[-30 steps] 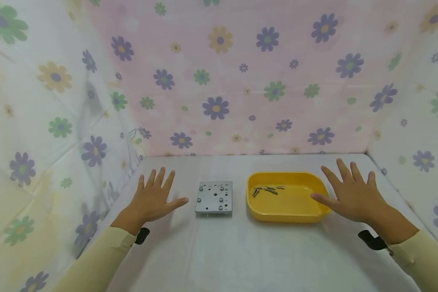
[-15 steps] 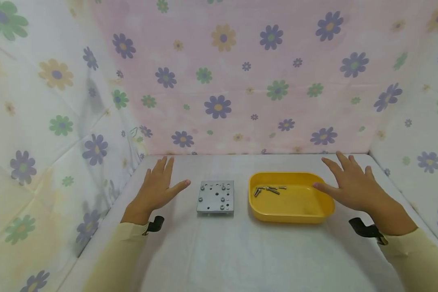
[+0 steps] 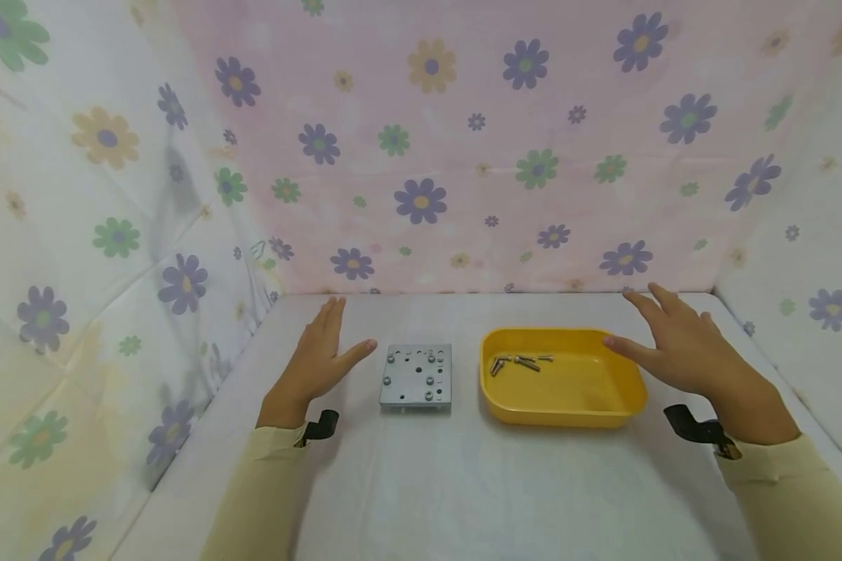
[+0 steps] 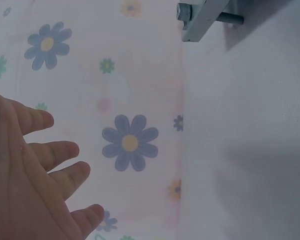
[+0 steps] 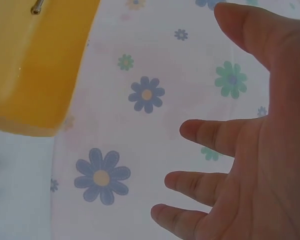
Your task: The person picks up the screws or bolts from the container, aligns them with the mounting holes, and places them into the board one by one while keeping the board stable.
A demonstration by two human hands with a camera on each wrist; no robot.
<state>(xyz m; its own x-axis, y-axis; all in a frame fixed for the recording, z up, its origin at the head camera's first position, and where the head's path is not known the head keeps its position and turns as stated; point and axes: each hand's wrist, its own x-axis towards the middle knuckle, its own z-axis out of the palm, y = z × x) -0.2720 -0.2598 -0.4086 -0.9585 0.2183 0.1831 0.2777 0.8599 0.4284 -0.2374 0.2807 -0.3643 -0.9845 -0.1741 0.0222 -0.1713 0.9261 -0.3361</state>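
Observation:
A grey metal plate point(image 3: 416, 377) with holes and several screws in it lies on the white table. My left hand point(image 3: 320, 357) hovers just left of the metal plate point(image 4: 200, 20), fingers straight and holding nothing. Right of the plate stands a yellow tray point(image 3: 568, 397) with several loose screws point(image 3: 519, 362) in its far left corner. My right hand point(image 3: 673, 343) is spread above the yellow tray's point(image 5: 35, 65) right end, empty, thumb over the rim. In the wrist views, both palms show open with fingers apart.
Flowered cloth walls close the table in at the back point(image 3: 421, 156), left point(image 3: 98, 234) and right point(image 3: 807, 234). Bare white tabletop point(image 3: 463, 483) stretches in front of the plate and tray. A black strap sits at each wrist.
Both hands have moved away from me and slightly inward, and lifted. The left now stands closer to the plate, the right is over the tray's right end. Plate and tray have not moved.

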